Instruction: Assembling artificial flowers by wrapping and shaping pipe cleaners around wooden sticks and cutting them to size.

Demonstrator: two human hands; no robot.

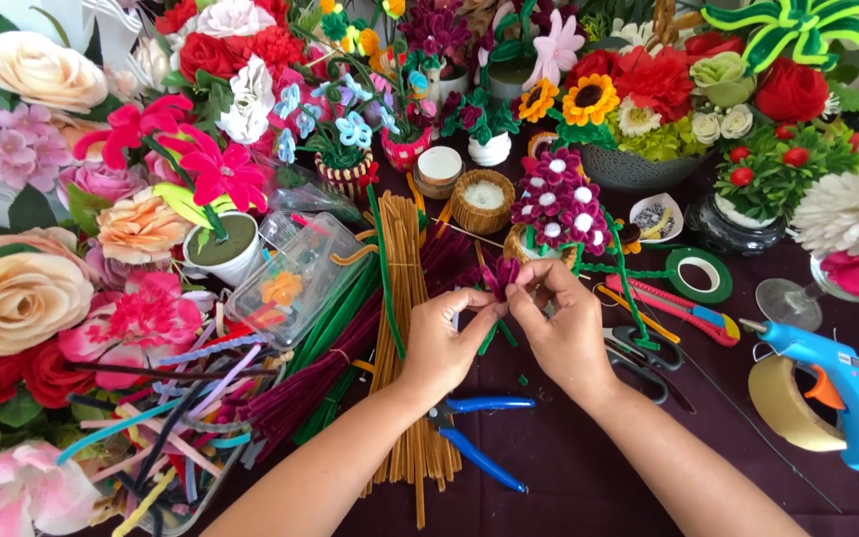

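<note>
Both of my forearms reach up from the bottom edge, bare, meeting over a dark maroon desk [589, 467]. Left hand [441, 343] and right hand [564, 333] come together at the middle, fingers [527, 291] pinched shut on a small purple pipe-cleaner flower [501, 275] with a green stem hanging below it. That flower sits between my two hands, just above the desk, directly in front of a small basket of purple and white pipe-cleaner blossoms [554, 209].

Under my left wrist lie blue-handled pliers [479, 438], resting on a long bundle of tan pipe cleaners [405, 328]. Beside that bundle, further left, are green and maroon bundles, then a clear plastic box [295, 273] and a loose heap of mixed coloured stems.

To my right lie a red utility knife [673, 306], a roll of green tape [700, 274], black-handled scissors [638, 363], a blue glue gun [837, 383] and a roll of tan tape [782, 403].

Finished artificial flowers crowd the back and left edges: roses, sunflowers, lilies, small pots.
</note>
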